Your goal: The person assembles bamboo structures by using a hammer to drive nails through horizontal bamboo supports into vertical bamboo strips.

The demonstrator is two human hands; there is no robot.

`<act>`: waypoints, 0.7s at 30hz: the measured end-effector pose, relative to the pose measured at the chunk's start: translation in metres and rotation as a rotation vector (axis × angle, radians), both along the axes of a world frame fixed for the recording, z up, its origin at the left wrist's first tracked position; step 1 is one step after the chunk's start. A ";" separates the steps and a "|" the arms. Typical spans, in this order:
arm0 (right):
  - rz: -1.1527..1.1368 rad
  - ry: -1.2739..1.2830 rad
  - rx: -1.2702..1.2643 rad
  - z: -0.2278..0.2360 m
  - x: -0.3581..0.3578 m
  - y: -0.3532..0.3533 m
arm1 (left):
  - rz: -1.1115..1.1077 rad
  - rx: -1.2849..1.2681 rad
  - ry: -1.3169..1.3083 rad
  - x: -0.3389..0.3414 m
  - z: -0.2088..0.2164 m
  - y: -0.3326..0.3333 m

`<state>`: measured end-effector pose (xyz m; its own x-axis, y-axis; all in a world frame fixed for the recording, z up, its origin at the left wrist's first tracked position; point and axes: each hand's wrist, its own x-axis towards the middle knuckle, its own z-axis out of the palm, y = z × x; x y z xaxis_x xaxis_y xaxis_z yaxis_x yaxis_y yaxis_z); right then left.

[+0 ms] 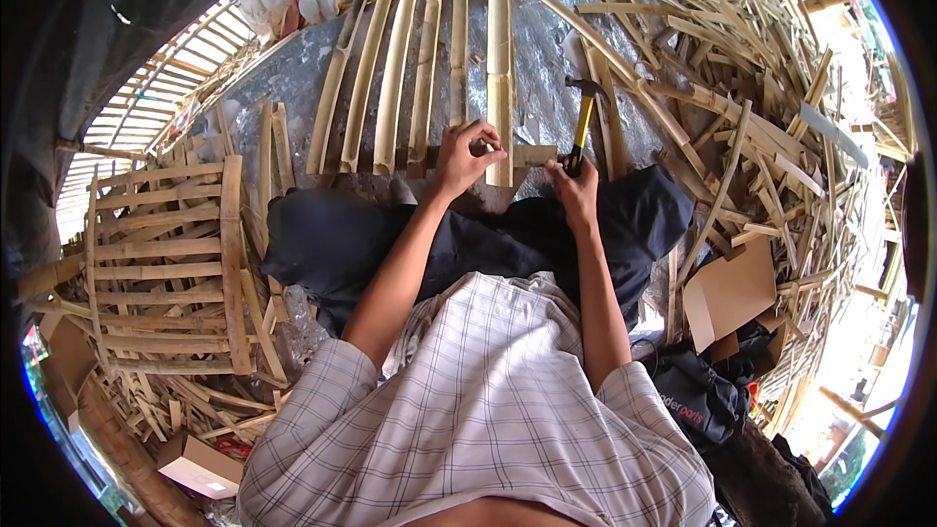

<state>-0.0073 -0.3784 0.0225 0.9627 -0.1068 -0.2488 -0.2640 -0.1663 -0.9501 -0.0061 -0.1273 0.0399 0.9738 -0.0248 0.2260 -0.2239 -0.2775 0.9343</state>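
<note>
Several split bamboo slats (pixel 396 78) lie side by side before me, their near ends along a crosswise bamboo strip (pixel 535 153). My left hand (pixel 467 158) is closed at the near end of the rightmost slat (pixel 499 88), its thumb and fingertips pinched together. Whatever is between those fingertips is too small to make out. In my right hand (pixel 577 191) is a claw hammer (pixel 583 127) with a yellow and black handle, head pointing away from me. The thumb of that hand rests by the strip's right end.
A slatted bamboo frame (pixel 161 268) stands at the left. Loose bamboo strips (pixel 752 146) are heaped along the right side. Cardboard (pixel 732 293) and a black bag (pixel 698 390) lie at the lower right. A small box (pixel 200 466) sits at the lower left.
</note>
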 end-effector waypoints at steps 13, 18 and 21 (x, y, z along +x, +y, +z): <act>-0.003 0.012 0.084 0.014 -0.001 0.006 | 0.015 0.026 0.063 -0.006 0.000 0.004; -0.002 0.023 0.104 0.011 -0.001 0.005 | 0.011 0.062 0.051 -0.007 -0.001 0.004; 0.012 0.019 0.111 0.013 -0.001 0.006 | 0.021 0.070 0.017 -0.006 -0.005 0.004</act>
<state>-0.0079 -0.3720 0.0358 0.9588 -0.0657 -0.2763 -0.2803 -0.0639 -0.9578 -0.0122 -0.1232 0.0350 0.9779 -0.0198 0.2082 -0.2021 -0.3472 0.9158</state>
